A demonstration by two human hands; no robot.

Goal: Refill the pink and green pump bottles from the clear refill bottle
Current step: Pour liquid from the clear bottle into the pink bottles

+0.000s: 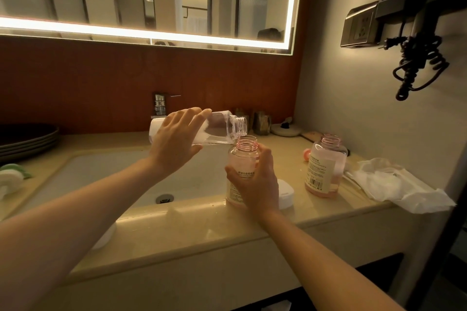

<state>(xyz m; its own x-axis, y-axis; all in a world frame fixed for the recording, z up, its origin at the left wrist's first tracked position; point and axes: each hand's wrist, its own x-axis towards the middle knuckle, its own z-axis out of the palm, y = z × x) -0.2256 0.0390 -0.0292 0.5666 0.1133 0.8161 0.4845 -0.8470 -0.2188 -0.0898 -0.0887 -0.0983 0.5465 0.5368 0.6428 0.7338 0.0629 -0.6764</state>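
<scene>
Clear refill bottle (222, 127) gripped by left hand (177, 139), right hand (255, 184) gripping pink bottle (243, 156), white tissue (394, 182) nearby

person: two bare arms, bare hands

left hand (174, 141) bare to the fingertips, slim long fingers, knuckles faintly marked, nails too small to tell. left forearm (88, 209) bare right up to the frame edge, smooth, looks thick near the lens from the wide-angle view. right hand (255, 184) bare as well, back of hand showing, wrist bone visible, nails hidden from this side. right forearm (316, 247) bare to the bottom edge, smooth, soft sheen from the warm yellow light.
</scene>
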